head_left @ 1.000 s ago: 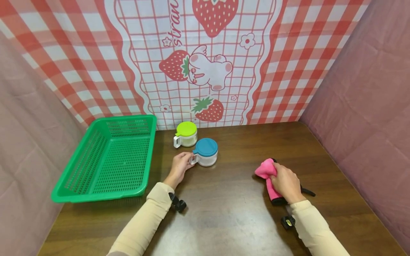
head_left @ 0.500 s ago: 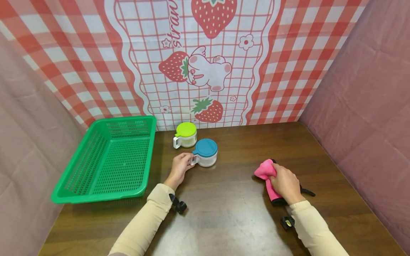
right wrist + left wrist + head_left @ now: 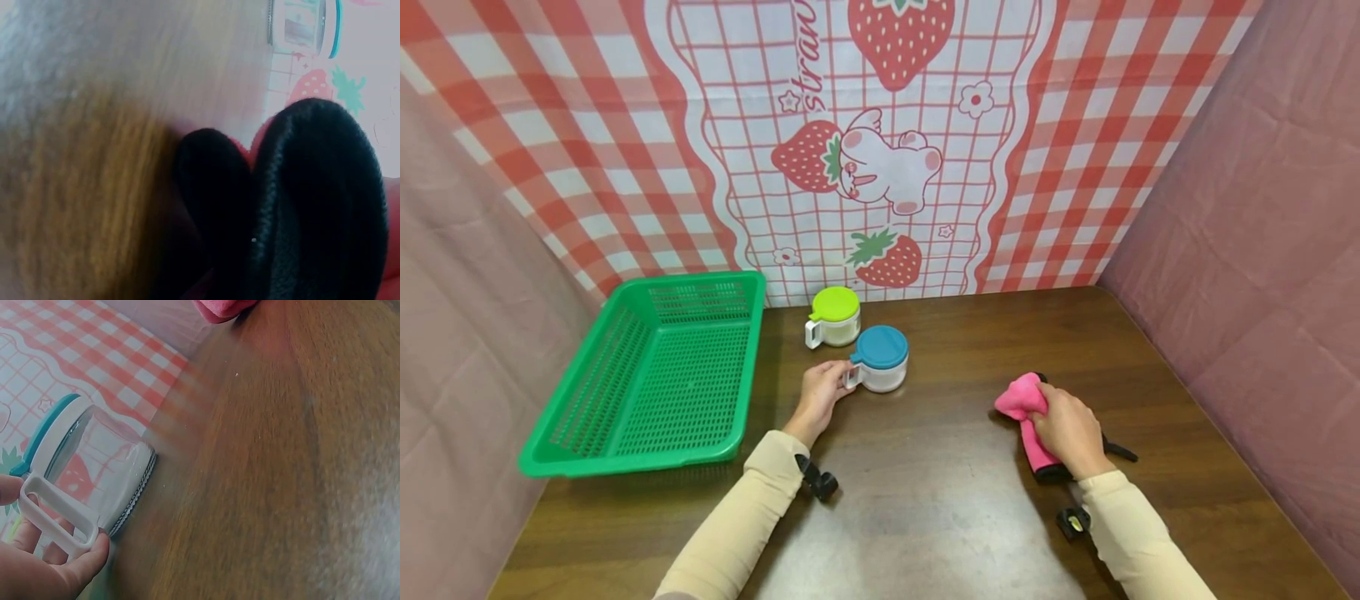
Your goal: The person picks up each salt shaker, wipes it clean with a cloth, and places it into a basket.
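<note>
My left hand point(image 3: 820, 396) holds the white handle point(image 3: 59, 515) of a clear glass jar point(image 3: 883, 377) with a blue lid point(image 3: 882, 347). In the left wrist view, the thumb and fingers are around that handle, and the jar stands upright on the table. Well to the right, my right hand point(image 3: 1071, 429) grips a bunched cloth point(image 3: 1021, 397), pink on one side and black on the other. Its black folds point(image 3: 319, 194) fill much of the right wrist view and hide most of the fingers there. Behind the blue-lidded jar stands a similar jar point(image 3: 841, 331) with a lime-green lid.
A green perforated plastic basket point(image 3: 748, 367) stands on the left of the brown wooden table point(image 3: 925, 500). A red-and-white checked curtain with strawberries point(image 3: 887, 150) hangs along the back edge. Pink fabric walls point(image 3: 1247, 208) rise at both sides.
</note>
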### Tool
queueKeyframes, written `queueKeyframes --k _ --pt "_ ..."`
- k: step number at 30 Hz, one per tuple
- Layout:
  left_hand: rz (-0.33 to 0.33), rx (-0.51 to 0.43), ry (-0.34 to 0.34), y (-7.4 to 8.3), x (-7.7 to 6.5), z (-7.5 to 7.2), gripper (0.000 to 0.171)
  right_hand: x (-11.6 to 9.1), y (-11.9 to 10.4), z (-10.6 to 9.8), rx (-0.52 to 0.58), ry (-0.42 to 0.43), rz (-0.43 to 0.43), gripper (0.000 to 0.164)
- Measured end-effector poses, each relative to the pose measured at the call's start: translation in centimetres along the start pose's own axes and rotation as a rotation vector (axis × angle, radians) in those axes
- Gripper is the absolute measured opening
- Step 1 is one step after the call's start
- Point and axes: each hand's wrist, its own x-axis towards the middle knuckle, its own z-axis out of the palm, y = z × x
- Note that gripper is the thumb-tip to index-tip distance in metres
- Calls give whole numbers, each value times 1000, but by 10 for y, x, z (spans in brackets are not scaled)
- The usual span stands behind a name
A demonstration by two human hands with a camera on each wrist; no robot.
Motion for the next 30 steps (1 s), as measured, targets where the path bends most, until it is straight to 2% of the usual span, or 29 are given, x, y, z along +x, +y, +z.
queueKeyframes --k 5,16,30 --pt "-4 -5 11 0 -2 0 14 0 1 2 2 15 -29 41" --pt "-6 -9 16 1 -2 -1 12 1 3 3 -3 25 -36 42" --pt "22 -44 36 -2 0 -3 21 3 3 4 -5 5 -28 43"
